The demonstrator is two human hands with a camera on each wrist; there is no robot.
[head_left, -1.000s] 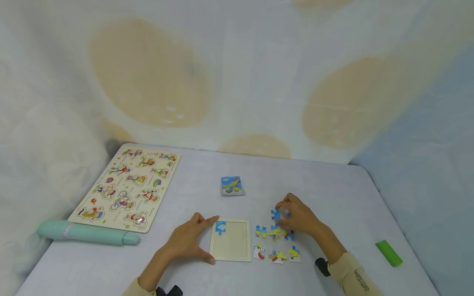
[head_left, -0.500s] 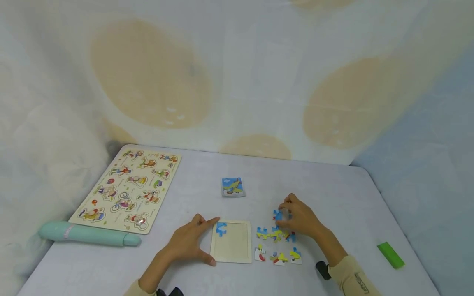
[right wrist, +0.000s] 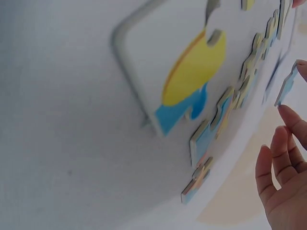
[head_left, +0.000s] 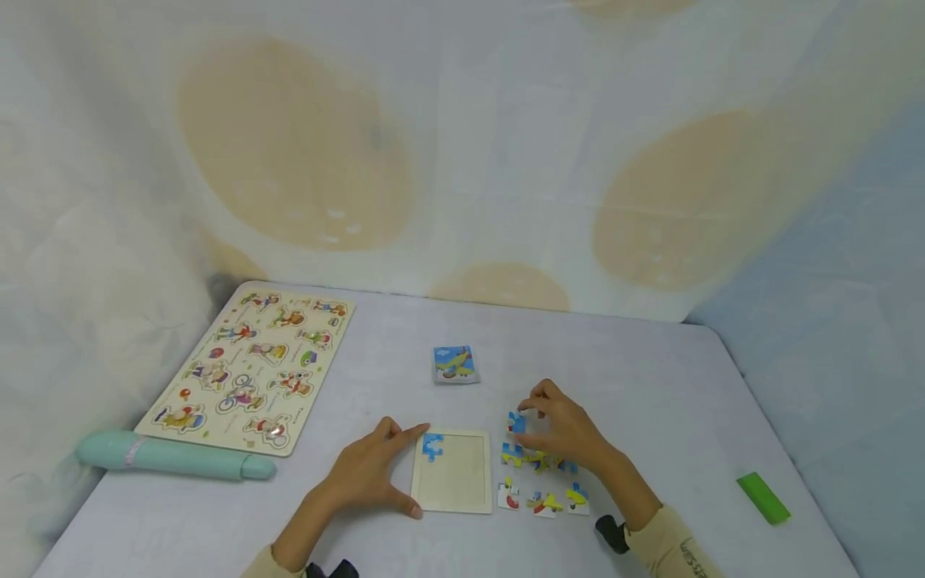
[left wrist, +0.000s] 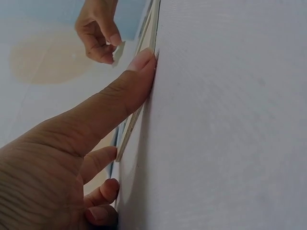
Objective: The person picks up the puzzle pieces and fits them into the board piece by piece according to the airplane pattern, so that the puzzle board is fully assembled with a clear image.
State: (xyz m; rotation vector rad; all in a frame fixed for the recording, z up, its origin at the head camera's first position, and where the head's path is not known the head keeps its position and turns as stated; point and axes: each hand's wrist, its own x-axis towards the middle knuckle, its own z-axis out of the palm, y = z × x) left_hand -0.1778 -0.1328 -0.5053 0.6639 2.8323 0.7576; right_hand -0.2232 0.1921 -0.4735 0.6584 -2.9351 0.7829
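Since half a second ago the right hand point(head_left: 560, 429) has shifted left toward the wooden tray point(head_left: 451, 472), pinching a blue puzzle piece point(head_left: 516, 421) just above the loose pieces point(head_left: 538, 482). Its left counterpart, the left hand point(head_left: 372, 474), lies with thumb and fingers spread against the tray's edge, holding nothing. That thin, flat, knobbed cardboard piece could slip from the fingertips, or the light tray could skid on the smooth bench point(head_left: 650, 385).

Soft, even light, pretty washed out overall

Head view is bright and flat with barely any shadows, a bit soft and bent toward the edges. Both wrist views are tilted, dimmer, and blurry up close.
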